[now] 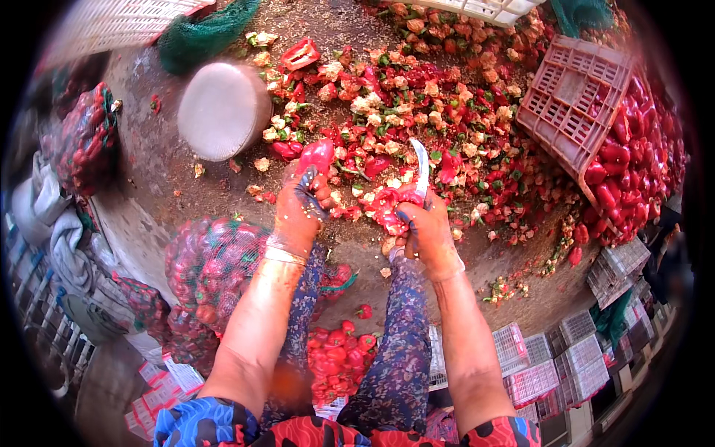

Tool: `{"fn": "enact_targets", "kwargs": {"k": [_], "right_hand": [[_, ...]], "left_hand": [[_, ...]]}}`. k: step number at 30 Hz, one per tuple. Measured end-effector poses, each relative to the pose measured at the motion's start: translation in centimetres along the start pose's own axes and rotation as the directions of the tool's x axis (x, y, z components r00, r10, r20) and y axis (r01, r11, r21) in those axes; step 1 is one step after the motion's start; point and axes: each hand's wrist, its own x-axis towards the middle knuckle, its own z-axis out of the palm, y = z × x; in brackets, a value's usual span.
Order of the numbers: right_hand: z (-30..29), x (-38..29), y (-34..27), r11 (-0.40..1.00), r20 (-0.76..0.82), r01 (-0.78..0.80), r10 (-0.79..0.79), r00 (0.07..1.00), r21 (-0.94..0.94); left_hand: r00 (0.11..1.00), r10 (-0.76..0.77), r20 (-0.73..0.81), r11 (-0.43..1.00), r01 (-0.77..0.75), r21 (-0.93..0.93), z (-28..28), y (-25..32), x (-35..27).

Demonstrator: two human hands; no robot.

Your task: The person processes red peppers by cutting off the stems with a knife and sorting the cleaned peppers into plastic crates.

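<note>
My left hand (300, 207), in a thin stained glove with a pale cuff, grips a red bell pepper (317, 156) at its fingertips. A short curved knife (420, 162) is held in my right hand (429, 233), its blade pointing away from me. Cut red pepper flesh (386, 208) with seeds lies against the right thumb and fingers; whether it is one piece or more I cannot tell. Just beyond both hands spreads a heap of cut pepper cores (416, 106) with green stems and pale seeds. The knife's handle is hidden inside the right hand.
A round pale-topped drum or stool (220, 112) stands left of the heap. On the right, a tilted pink plastic crate (575, 95) adjoins piled red peppers (625, 162). A full mesh sack (215, 268) sits by my left forearm; more peppers (341, 357) lie between my legs.
</note>
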Motion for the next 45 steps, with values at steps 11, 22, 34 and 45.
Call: {"fn": "enact_targets", "kwargs": {"k": [11, 22, 34, 45], "right_hand": [[3.0, -0.6, -22.9, 0.74, 0.364, 0.583, -0.672, 0.644, 0.335], [3.2, 3.8, 0.7, 0.996, -0.13, 0.01, 0.001, 0.991, 0.085], [-0.7, 1.3, 9.7, 0.917, -0.189, -0.249, 0.316, 0.93, 0.311], [-5.7, 1.6, 9.4, 0.935, -0.268, -0.015, 0.117, 0.956, 0.355]], "left_hand": [[0.96, 0.218, 0.177, 0.035, -0.189, 0.981, -4.4, 0.7, 1.6], [0.664, 0.37, 0.65, -0.832, -0.073, 0.549, 7.1, 12.6, 20.1], [0.876, 0.441, 0.197, 0.523, -0.428, 0.737, 11.1, 12.8, 16.9], [0.492, -0.039, 0.87, 0.61, -0.677, 0.411, 28.4, 7.9, 1.3]]}}
